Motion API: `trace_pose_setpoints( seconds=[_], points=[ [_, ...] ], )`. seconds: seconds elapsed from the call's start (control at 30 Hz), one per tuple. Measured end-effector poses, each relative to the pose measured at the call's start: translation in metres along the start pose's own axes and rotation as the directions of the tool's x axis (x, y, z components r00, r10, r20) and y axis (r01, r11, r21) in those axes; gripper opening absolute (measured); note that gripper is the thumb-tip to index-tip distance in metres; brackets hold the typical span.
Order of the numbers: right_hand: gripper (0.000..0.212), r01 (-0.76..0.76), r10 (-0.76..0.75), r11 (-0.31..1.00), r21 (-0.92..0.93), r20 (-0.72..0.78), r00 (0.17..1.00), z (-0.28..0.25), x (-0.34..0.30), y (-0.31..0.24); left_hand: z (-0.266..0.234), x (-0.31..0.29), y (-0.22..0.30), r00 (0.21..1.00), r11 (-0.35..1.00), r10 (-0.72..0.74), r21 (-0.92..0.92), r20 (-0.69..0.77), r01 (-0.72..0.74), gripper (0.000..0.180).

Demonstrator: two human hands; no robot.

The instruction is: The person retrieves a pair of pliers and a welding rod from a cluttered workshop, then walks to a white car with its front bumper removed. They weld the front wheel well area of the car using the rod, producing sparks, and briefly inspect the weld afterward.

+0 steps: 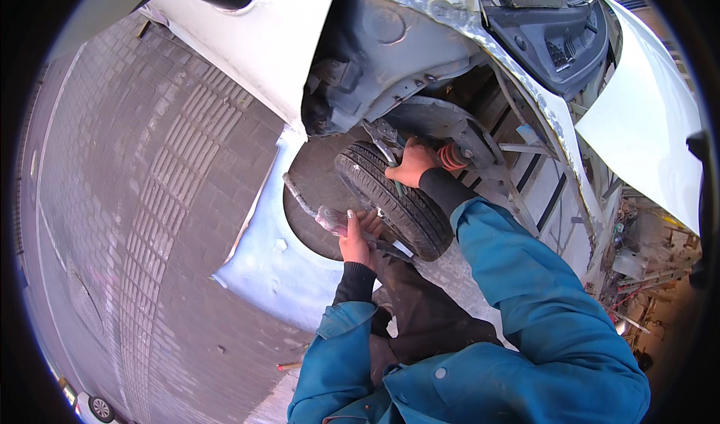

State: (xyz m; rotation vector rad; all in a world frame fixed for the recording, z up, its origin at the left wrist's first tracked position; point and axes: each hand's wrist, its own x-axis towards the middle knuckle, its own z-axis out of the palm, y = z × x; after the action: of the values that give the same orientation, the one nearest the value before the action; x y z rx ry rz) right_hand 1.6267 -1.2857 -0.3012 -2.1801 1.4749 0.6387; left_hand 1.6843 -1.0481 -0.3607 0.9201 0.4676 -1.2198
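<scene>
My left hand (pixel 358 245) was closed around the reddish grip of a bent tool (pixel 330 220), thumb raised alongside it. The tool lay on the left side of the tyre (pixel 390 195), its long axis slanting from upper left to lower right, bent tip over the cut-out edge of the pale panel (pixel 277 281) on the paving. The left hand was the nearer to it; my right hand (pixel 414 163) was farther up and to the right, at the tyre's upper edge, beside a ribbed orange-red part (pixel 451 156). I could not tell whether those right fingers were clamped on the thin metal rod (pixel 381 142) next to them, their tips being hidden. The tool's lower end was hard to make out against the dark trousers (pixel 420 308) and tyre.
</scene>
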Motion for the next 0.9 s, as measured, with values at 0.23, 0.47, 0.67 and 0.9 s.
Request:
trace_pose_setpoints(
  seconds=[0.23,0.47,0.67,0.9],
  points=[
    [0.084,-0.041,0.051,0.995,0.088,-0.109,0.993,0.020,-0.003,-0.009,0.017,0.020,-0.028,0.995,0.999,-0.038,-0.024,0.093,0.041,0.043],
    [0.087,-0.037,0.041,0.990,0.134,-0.029,0.999,0.018,0.005,0.001,0.050,0.053,-0.073,1.000,0.980,0.019,-0.196,-0.017,-0.022,0.044],
    [0.096,-0.056,0.054,0.974,0.220,0.015,0.998,0.027,0.009,0.002,0.055,0.060,-0.073,0.999,0.982,-0.031,-0.183,0.035,0.037,0.048],
    [0.107,0.141,-0.197,0.932,0.334,0.138,0.971,0.005,0.021,0.037,0.059,0.056,-0.066,0.993,0.985,-0.098,-0.135,0.071,0.107,0.047]
  ],
)
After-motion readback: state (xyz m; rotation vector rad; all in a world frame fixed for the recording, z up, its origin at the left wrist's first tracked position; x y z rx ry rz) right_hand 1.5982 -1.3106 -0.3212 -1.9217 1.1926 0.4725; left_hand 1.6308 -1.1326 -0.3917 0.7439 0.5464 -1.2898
